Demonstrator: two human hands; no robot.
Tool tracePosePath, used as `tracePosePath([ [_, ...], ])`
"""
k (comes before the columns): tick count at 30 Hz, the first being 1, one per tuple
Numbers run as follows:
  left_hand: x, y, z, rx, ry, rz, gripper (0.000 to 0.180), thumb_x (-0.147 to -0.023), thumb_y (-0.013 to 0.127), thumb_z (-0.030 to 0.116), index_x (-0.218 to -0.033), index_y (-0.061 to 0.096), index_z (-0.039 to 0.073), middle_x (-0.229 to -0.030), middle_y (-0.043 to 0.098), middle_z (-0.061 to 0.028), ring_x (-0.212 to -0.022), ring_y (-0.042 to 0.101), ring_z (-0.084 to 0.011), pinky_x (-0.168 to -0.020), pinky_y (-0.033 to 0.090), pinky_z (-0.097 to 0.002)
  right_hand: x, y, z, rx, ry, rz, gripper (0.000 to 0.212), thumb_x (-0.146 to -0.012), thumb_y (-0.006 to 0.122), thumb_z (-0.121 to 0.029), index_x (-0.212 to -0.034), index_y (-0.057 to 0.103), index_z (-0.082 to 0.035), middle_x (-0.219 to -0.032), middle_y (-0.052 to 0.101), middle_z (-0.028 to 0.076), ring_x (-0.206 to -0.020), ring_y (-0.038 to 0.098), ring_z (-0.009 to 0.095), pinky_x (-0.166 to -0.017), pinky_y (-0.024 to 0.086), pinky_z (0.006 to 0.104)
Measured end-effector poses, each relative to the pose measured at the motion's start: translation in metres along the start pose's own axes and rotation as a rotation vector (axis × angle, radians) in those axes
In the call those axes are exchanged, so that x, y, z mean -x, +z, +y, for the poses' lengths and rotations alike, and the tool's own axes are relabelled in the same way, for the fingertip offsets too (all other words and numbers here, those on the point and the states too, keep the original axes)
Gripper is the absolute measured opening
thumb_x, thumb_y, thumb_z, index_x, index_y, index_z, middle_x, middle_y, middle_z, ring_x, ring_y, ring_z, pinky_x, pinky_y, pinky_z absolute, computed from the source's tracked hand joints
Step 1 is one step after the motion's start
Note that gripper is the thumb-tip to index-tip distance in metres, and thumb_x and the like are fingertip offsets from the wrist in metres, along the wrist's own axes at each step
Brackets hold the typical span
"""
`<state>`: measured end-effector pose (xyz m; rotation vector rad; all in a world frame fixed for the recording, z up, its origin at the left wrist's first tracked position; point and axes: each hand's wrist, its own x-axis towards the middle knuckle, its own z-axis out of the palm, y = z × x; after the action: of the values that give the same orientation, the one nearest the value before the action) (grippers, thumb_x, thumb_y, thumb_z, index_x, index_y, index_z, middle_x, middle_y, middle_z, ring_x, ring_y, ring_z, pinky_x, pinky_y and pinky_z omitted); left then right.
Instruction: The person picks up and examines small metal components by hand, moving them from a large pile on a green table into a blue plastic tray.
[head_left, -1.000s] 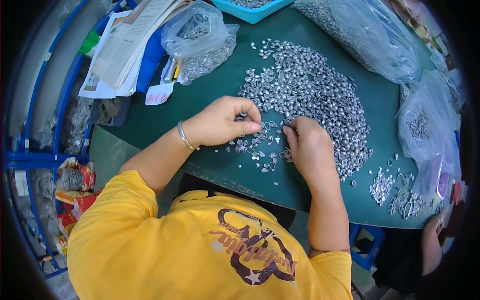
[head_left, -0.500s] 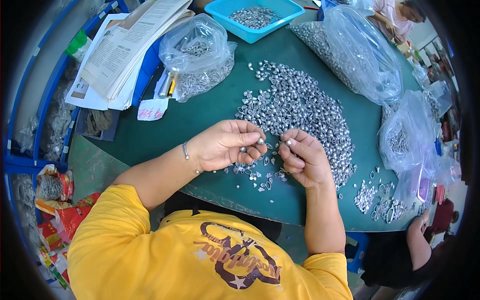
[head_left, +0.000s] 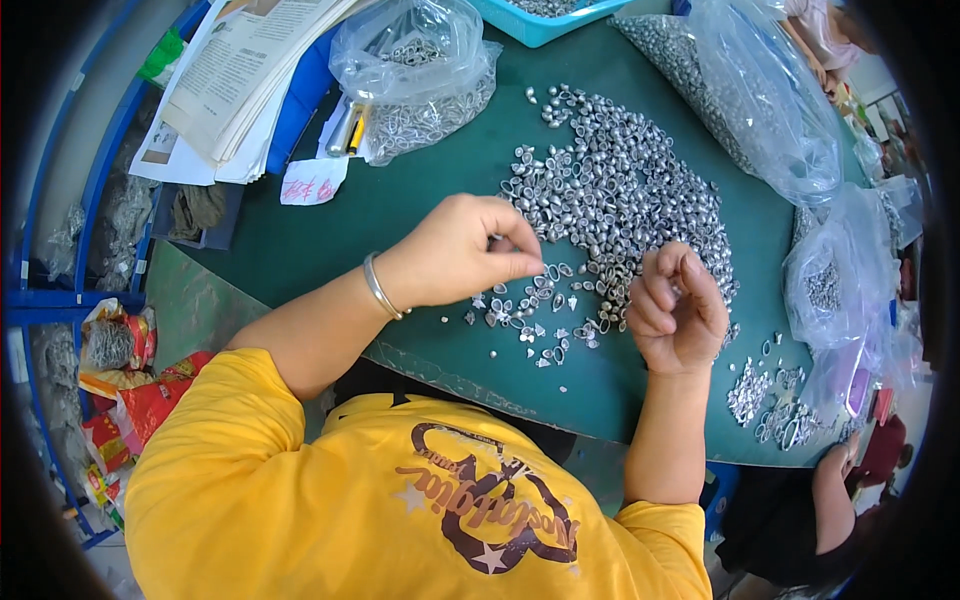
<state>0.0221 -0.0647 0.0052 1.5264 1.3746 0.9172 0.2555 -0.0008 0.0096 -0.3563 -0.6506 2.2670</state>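
Note:
My left hand (head_left: 468, 252) is closed above scattered metal rings and scraps (head_left: 540, 295), with thumb and forefinger brought together. Whatever it holds, if anything, is hidden by the back of the hand. To the right, my right hand (head_left: 678, 308) is raised at the near edge of a broad pile of small, rounded silver metal pieces (head_left: 620, 180). Its fingers are loosely bent and apart, and no piece shows between them. The pile and the scraps lie on a green tabletop (head_left: 420, 215).
Clear bags of metal parts (head_left: 425, 115) stand at the back left, beside papers (head_left: 245, 90) and a pen. A blue basket (head_left: 540, 28) is at the back. Larger bags (head_left: 765, 110) line the right side. Small sorted heaps (head_left: 748, 392) lie near right. Other people sit at the right.
My hands have moved apart; the right went rightward. The rounded pieces seen at my fingertips earlier no longer show. My left hand has turned its back upward. The whole view has shifted slightly.

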Motion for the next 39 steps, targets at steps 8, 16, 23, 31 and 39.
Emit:
tracePosePath([
  [8,0.004,0.024,-0.004,-0.443,0.27,0.067,0.006,-0.073,0.068,0.011,-0.073,0.065,0.006,-0.068,0.053,-0.0071,-0.063,0.055,-0.0242,-0.056,0.045,-0.0336,0.01,0.014,-0.01,0.819,-0.058,0.3,0.011,-0.082,0.061,-0.006,-0.086,0.062,0.003,-0.06,0.05,-0.003,-0.048,0.036,0.0,-0.042,0.024,0.0167],
  [16,0.002,0.02,0.005,0.076,0.081,0.052,0.006,-0.078,0.065,0.006,-0.078,0.06,0.003,-0.066,0.046,0.0024,-0.06,0.044,-0.0064,-0.055,0.038,-0.0212,0.011,0.007,-0.008,1.846,-0.026,0.059,0.011,-0.069,0.066,-0.004,-0.08,0.065,-0.004,-0.074,0.062,0.013,-0.068,0.06,0.03,-0.062,0.048,0.0349],
  [23,0.0,0.012,-0.003,1.031,-0.245,-0.182,0.008,-0.089,0.053,0.01,-0.094,0.052,0.004,-0.064,0.041,0.0017,-0.054,0.033,-0.0059,-0.048,0.03,-0.018,0.009,0.015,0.001,1.962,-0.085,0.081,0.011,-0.068,0.067,-0.007,-0.079,0.066,-0.005,-0.074,0.061,0.012,-0.07,0.059,0.03,-0.062,0.047,0.0365],
  [31,0.0,0.014,-0.002,1.063,-0.239,-0.222,0.008,-0.089,0.053,0.011,-0.094,0.053,0.005,-0.07,0.046,-0.0006,-0.061,0.04,-0.0073,-0.053,0.034,-0.0193,0.008,0.013,-0.006,0.839,0.117,0.097,0.015,-0.08,0.063,-0.006,-0.092,0.066,0.002,-0.081,0.063,0.003,-0.072,0.053,0.007,-0.064,0.041,0.0198],
  [39,-0.002,0.013,-0.002,1.074,-0.267,-0.179,0.005,-0.085,0.054,0.006,-0.089,0.054,0.003,-0.09,0.056,-0.0107,-0.07,0.052,-0.0109,-0.055,0.044,-0.021,0.003,-0.004,-0.005,-0.05,0.25,-0.043,0.021,-0.083,0.043,-0.009,-0.087,0.054,0.008,-0.059,0.05,0.012,-0.042,0.036,0.009,-0.036,0.027,0.02],
])
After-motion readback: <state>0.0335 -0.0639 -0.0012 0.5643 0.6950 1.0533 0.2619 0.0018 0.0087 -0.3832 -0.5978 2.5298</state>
